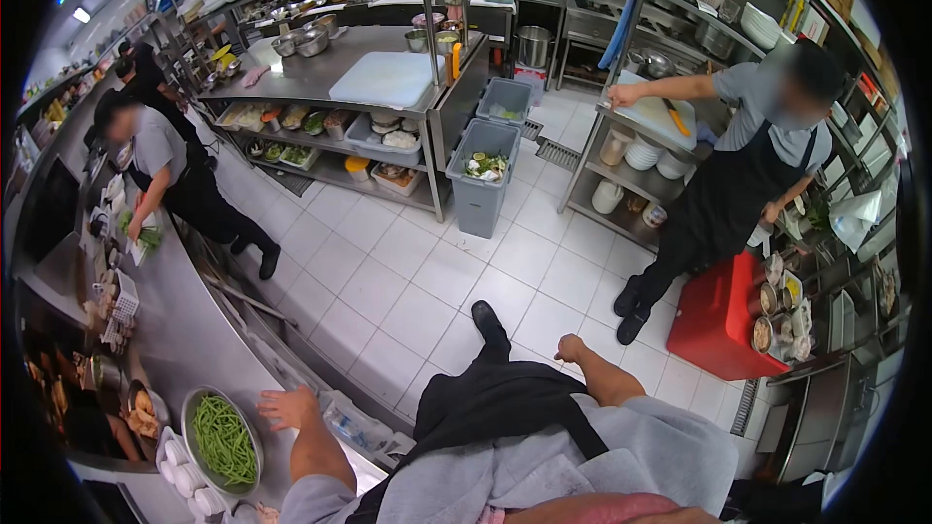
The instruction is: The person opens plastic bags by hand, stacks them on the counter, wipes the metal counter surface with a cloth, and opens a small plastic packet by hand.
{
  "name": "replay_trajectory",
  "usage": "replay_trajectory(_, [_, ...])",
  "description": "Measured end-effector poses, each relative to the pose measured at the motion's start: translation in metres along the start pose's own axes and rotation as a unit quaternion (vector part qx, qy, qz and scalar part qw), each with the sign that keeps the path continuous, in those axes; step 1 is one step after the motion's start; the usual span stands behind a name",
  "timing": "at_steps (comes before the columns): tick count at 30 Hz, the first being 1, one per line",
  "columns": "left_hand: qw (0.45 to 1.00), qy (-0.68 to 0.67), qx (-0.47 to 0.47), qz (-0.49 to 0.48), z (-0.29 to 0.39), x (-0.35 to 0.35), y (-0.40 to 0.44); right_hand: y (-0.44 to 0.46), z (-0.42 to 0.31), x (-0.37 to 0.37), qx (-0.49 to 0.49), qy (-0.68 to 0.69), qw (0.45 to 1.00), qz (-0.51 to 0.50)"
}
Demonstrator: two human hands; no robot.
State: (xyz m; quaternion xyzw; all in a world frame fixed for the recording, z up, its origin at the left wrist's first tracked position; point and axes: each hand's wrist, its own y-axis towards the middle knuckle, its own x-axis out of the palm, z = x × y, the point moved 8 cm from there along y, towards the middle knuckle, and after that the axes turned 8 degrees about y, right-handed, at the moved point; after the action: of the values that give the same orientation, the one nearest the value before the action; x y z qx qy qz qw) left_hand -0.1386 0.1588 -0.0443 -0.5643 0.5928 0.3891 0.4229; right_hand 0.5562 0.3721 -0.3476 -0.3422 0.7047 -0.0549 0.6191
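Green beans (223, 437) fill a metal bowl (235, 490) on the steel counter (199, 340), just left of the person's left hand (286, 409), the nearer one, its fingers spread apart; the right hand (571, 348) hangs well away, loosely curled, whether gripping anything unclear.

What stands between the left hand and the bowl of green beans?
Nothing visible: the left hand is close beside the bowl of green beans at the counter; whether they touch, I can't tell.

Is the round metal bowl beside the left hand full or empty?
Mostly full: slender green beans spread across the round metal bowl, hiding its bottom.
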Motion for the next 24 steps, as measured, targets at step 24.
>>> replay_trajectory(24, [1.0, -0.02, -0.003, 0.003, -0.002, -0.009, -0.006, -0.017, 0.005, 0.041, 0.235, 0.443, 0.855, -0.134])
